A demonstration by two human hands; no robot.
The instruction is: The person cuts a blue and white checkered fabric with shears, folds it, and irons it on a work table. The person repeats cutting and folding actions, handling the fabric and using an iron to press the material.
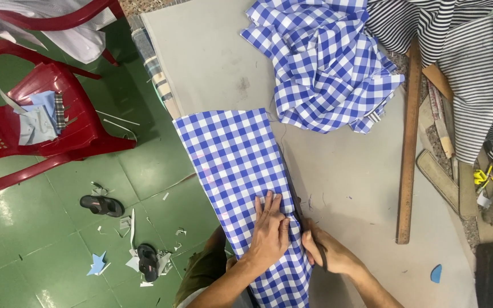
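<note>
A flat piece of blue and white checked cloth (232, 159) lies along the near left edge of a grey table (343, 177). My left hand (269, 234) presses flat on this cloth, fingers together. My right hand (329, 251) grips dark scissors (315, 242) at the cloth's right edge, just beside the left hand. A crumpled heap of the same checked cloth (323, 63) sits farther back on the table.
A long wooden ruler (409, 154) lies on the right of the table, beside black and white striped cloth (475, 63). A small blue chalk piece (436, 274) lies near the right. Red plastic chairs (35, 120), sandals (102, 205) and cloth scraps are on the green floor at left.
</note>
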